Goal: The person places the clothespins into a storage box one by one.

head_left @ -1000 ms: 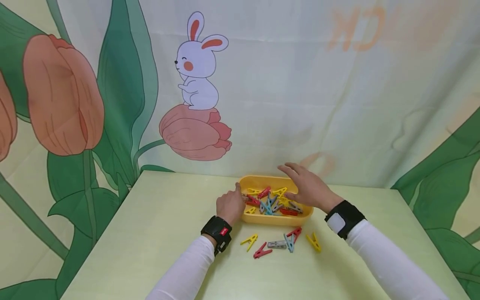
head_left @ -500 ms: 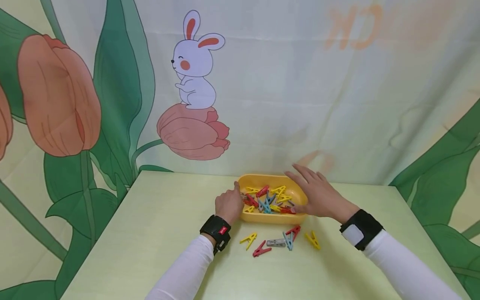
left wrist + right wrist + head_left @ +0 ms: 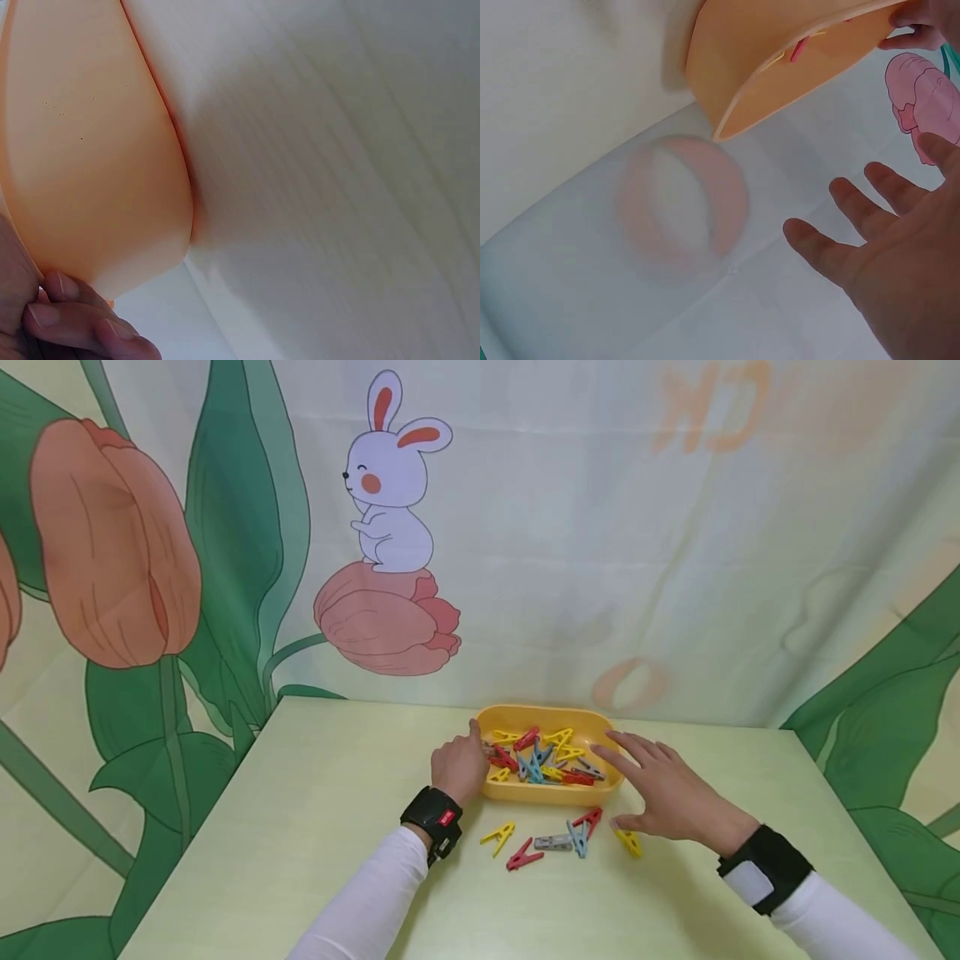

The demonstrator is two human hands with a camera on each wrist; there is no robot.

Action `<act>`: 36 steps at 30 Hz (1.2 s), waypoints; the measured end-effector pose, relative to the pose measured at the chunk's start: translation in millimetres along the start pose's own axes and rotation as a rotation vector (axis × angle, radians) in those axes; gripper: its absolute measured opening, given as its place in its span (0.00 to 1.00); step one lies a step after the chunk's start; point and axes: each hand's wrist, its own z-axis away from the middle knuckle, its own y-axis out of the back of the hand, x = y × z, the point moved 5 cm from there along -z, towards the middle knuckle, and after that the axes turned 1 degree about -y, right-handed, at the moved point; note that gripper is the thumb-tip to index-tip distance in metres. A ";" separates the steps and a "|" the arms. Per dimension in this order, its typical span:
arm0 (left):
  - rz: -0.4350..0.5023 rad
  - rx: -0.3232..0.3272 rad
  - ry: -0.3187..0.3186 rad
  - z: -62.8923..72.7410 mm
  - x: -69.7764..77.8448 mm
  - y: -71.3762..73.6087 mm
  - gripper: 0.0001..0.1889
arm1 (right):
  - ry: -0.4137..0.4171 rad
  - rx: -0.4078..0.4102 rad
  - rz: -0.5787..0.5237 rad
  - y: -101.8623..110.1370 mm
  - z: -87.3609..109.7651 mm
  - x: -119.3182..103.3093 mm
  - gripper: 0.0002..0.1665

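Note:
A yellow plastic basin holds several clothespins in yellow, red, blue and grey. At its left end my left hand grips the wall, thumb up at the rim and fingers curled outside, as the left wrist view also shows. My right hand hovers off the basin's right end, fingers spread and nothing in them. Under its thumb lies a yellow clothespin, partly hidden. In front of the basin lie another yellow clothespin, a red clothespin, a grey clothespin and a blue clothespin touching a red one.
The basin stands near the back edge of a pale table. Right behind it hangs a printed cloth with a rabbit and tulips. Black straps with small devices sit on both wrists.
My right hand has moved right and toward me, from above the basin to beside its right end. My left hand stays on the basin, and the clothespins on the table lie as before.

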 end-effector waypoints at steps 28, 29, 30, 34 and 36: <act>-0.023 -0.027 0.020 0.4 0.9 -1.7 0.31 | -0.286 -0.342 -0.090 -81.9 22.1 15.8 0.32; -0.022 -0.027 0.021 0.4 0.7 -1.6 0.31 | -0.290 -0.350 -0.092 -85.2 22.2 16.5 0.32; -0.022 -0.027 0.020 0.3 0.6 -1.5 0.31 | -0.288 -0.356 -0.096 -88.2 22.1 16.9 0.32; -0.028 -0.026 0.016 0.1 0.4 -0.9 0.31 | -0.251 -0.343 -0.097 -94.7 21.7 16.0 0.28; -0.031 -0.024 0.013 -0.2 0.1 -0.3 0.31 | -0.213 -0.316 -0.096 -94.9 21.1 14.1 0.24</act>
